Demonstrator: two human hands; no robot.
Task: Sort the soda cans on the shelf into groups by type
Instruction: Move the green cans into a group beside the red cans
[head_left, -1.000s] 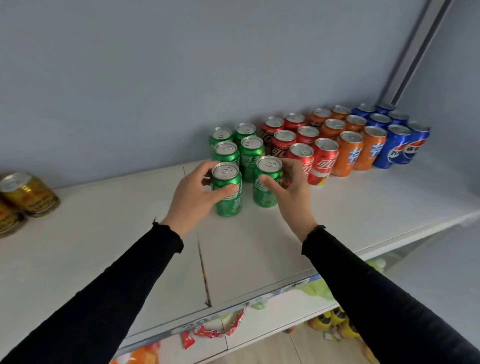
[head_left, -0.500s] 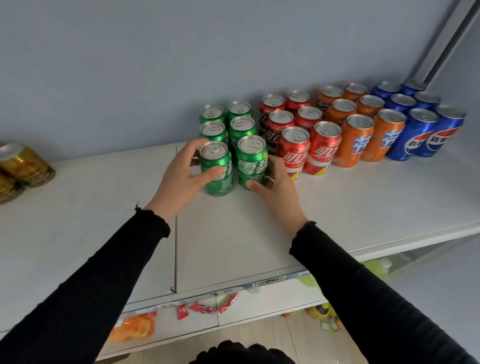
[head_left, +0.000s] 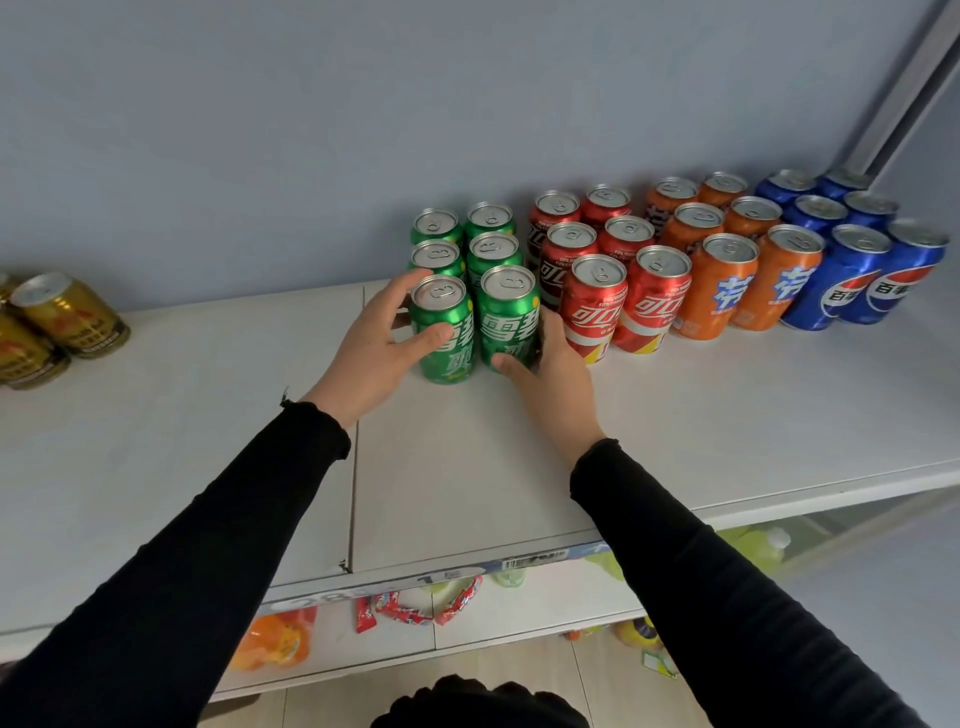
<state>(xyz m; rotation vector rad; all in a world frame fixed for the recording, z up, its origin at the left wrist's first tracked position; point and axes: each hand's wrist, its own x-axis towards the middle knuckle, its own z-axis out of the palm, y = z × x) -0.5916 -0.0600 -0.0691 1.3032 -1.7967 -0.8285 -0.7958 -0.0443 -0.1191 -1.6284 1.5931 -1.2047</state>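
Two green cans stand at the front of the green block, near the middle of the shelf (head_left: 675, 415) and back toward the wall, and each is in a hand. The left hand (head_left: 371, 345) wraps the front-left green can (head_left: 441, 332), thumb across its label and fingers round its far side. The right hand (head_left: 550, 366) cups the front-right green can (head_left: 508, 317) from its right, thumb on the lower front; its fingers are hidden between that can and the red cans (head_left: 613, 260), so how tightly it grips is hard to say. Holding both together probably serves to square this front pair against the other green cans (head_left: 467, 239) behind them, keeping the block two wide and level with its neighbours. Red cans, orange cans (head_left: 722, 249) and blue cans (head_left: 852, 239) already stand in matching blocks running toward the shelf's right end, so the sorting looks almost finished. Some gold cans (head_left: 52, 322) lie at the left edge, well apart.
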